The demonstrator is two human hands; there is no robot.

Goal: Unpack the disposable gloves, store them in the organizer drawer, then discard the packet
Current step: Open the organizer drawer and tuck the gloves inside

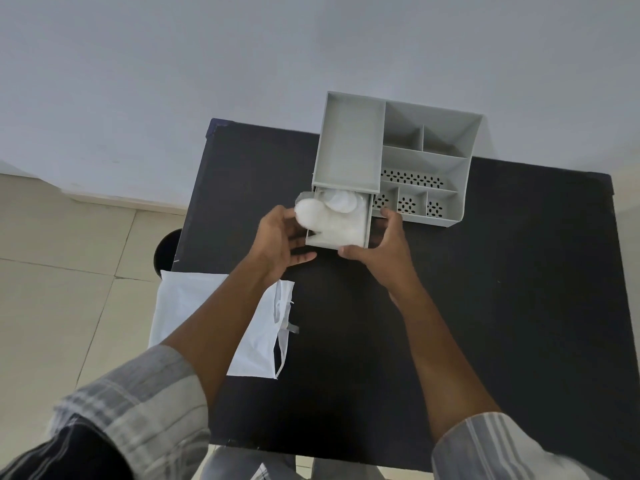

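The grey organizer (pixel 398 150) stands at the far edge of the dark table (pixel 502 306), toward the middle. Its drawer (pixel 337 237) is pulled out toward the person and holds a loose mass of translucent disposable gloves (pixel 332 216), which bulges above the drawer's left rim near the front of the housing.

The left hand (pixel 280 240) is at the drawer's left side, fingers curled against the bulging gloves and the drawer wall, thumb lying on the table below the drawer front; its grip is partly closed on the overhanging gloves, though whether it pinches or only presses them cannot be told. The right hand (pixel 381 244) cups the drawer's front right corner, fingers along the right wall and thumb under the front edge, a half-closed hold on the drawer itself.

The white packet (pixel 207 317) lies flat at the near left edge of the table, partly overhanging it, mouth open and apparently empty. A dark round bin (pixel 166 251) shows on the floor beside the table's left edge.

Assessment: the gloves are very light, limp, slippery and springy; they will puff back up and may catch in the housing when the drawer shuts. They need pressing down flat from above. The drawer is light, rigid plastic, best steadied by both side walls. The packet is flimsy and is best taken at its open edge.
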